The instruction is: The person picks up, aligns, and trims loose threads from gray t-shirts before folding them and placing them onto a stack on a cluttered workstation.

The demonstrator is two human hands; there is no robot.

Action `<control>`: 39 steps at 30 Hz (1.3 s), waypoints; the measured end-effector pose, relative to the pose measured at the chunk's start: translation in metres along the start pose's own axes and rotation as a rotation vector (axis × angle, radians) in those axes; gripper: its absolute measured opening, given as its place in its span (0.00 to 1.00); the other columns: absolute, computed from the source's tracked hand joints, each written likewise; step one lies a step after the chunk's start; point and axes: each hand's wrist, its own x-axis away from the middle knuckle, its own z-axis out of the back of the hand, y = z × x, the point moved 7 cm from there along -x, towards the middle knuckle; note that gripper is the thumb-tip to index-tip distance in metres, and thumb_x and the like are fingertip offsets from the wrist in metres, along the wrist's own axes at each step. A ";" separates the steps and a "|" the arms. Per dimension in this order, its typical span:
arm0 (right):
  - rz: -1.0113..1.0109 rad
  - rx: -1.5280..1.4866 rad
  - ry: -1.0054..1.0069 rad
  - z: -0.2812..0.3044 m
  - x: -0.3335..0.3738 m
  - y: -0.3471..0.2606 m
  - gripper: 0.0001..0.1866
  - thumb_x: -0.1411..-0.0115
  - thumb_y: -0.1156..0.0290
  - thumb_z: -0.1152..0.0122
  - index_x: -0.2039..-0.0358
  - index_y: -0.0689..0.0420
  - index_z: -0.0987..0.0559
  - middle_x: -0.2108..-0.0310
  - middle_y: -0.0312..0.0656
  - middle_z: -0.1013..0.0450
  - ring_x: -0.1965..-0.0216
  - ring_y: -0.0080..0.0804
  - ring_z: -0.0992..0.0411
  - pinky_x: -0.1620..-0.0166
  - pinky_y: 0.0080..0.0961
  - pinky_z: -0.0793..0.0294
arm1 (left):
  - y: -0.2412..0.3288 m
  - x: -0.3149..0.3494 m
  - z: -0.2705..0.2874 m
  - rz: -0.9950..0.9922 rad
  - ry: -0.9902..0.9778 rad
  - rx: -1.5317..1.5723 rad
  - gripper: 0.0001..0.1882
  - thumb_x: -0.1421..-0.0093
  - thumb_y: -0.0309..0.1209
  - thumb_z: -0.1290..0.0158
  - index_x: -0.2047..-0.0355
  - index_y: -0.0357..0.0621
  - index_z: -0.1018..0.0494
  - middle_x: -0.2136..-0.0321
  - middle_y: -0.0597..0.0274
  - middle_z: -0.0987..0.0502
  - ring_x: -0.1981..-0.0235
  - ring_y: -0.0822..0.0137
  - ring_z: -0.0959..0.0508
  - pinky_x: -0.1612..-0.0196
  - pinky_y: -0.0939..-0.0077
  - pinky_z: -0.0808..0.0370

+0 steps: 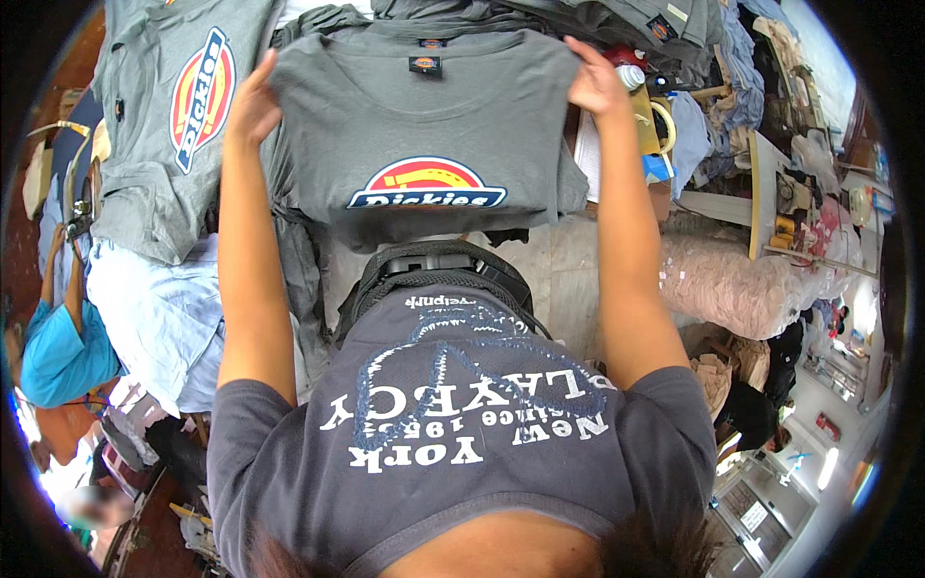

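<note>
A grey T-shirt (434,120) with a red, yellow and blue chest print is stretched out in front of me, its neckline toward the far side. My left hand (256,104) grips it at the left shoulder. The right shoulder is pinched in my right hand (595,81). A dark label (425,65) shows inside the neck. The lower part of the shirt droops toward me and folds under, so its hem is hidden. More grey garments lie beneath and behind it.
Another printed grey T-shirt (159,125) lies at the left, near a pile of light blue cloth (164,318). A roll of tape (663,127) and a white-capped bottle (629,77) stand right of my right hand. A person in a blue top (67,352) works at far left.
</note>
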 end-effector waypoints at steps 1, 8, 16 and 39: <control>0.042 0.018 0.205 0.017 -0.017 0.005 0.16 0.46 0.69 0.51 0.60 0.65 0.32 0.60 0.45 0.30 0.59 0.35 0.31 0.50 0.30 0.37 | -0.013 -0.015 0.009 0.038 0.072 -0.034 0.23 0.45 0.42 0.54 0.59 0.33 0.34 0.59 0.53 0.30 0.56 0.64 0.31 0.49 0.69 0.38; -0.034 0.170 0.401 0.063 -0.026 0.017 0.17 0.47 0.62 0.46 0.63 0.61 0.29 0.66 0.42 0.28 0.69 0.33 0.29 0.59 0.25 0.31 | -0.035 -0.034 0.047 0.220 0.228 -0.255 0.27 0.51 0.47 0.48 0.61 0.34 0.33 0.63 0.56 0.28 0.62 0.65 0.28 0.56 0.70 0.32; 0.618 1.572 0.565 0.035 -0.006 -0.025 0.22 0.52 0.51 0.44 0.67 0.57 0.25 0.63 0.45 0.31 0.63 0.33 0.32 0.61 0.22 0.34 | -0.040 0.046 -0.115 -0.822 0.170 -1.495 0.20 0.52 0.30 0.49 0.57 0.42 0.33 0.56 0.54 0.32 0.53 0.55 0.34 0.52 0.66 0.38; 0.833 2.265 0.688 0.008 -0.063 -0.017 0.14 0.47 0.54 0.51 0.73 0.53 0.34 0.79 0.40 0.30 0.79 0.44 0.30 0.79 0.38 0.32 | -0.195 0.052 -0.210 -0.638 -1.015 -1.774 0.36 0.48 0.59 0.66 0.43 0.55 0.51 0.41 0.69 0.56 0.40 0.61 0.60 0.43 0.48 0.61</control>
